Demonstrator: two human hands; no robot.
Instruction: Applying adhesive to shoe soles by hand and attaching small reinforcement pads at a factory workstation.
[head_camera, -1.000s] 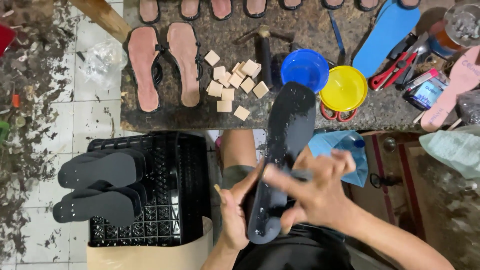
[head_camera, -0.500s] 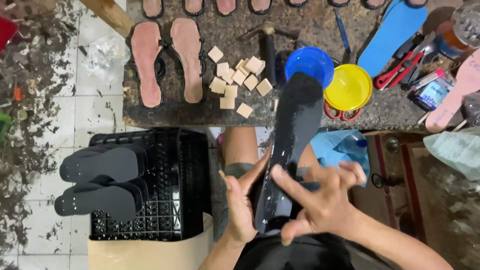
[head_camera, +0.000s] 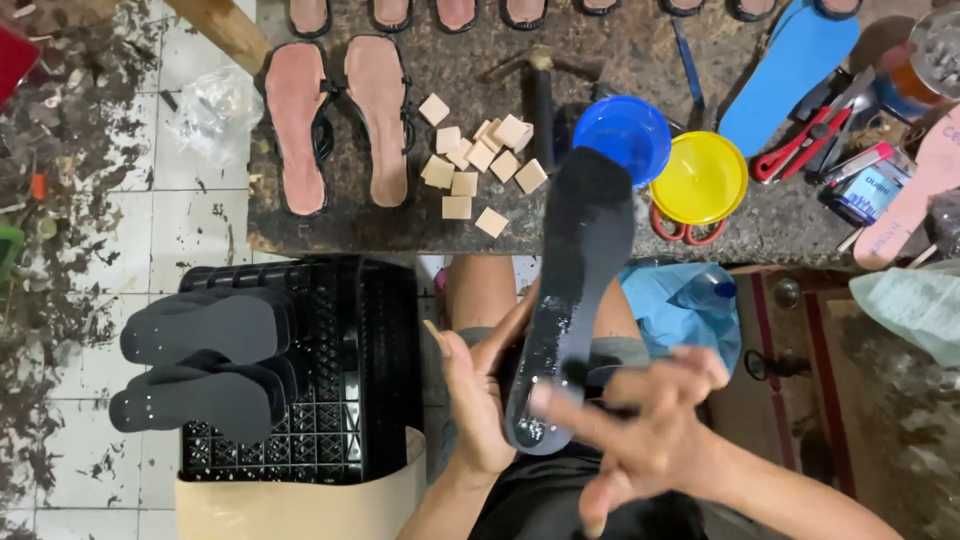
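A long black shoe sole (head_camera: 575, 270) stands on end over my lap, its lower part wet and shiny. My left hand (head_camera: 478, 400) grips its left edge near the bottom. My right hand (head_camera: 640, 440) lies across the sole's lower face with fingers spread; a thin dark stick shows between the fingers, blurred. The sole's top points at the blue bowl (head_camera: 625, 135) on the workbench.
On the dark workbench (head_camera: 400, 225) lie two pink sandals (head_camera: 335, 120), several small wooden blocks (head_camera: 478, 165), a yellow bowl (head_camera: 698, 180), a hammer (head_camera: 540, 95), red pliers (head_camera: 800, 150) and a blue insole (head_camera: 785, 70). A black crate (head_camera: 345, 370) at left carries two black soles (head_camera: 200, 365).
My right hand has slid down and to the right along the sole's lower face. The sole stays upright in my left hand.
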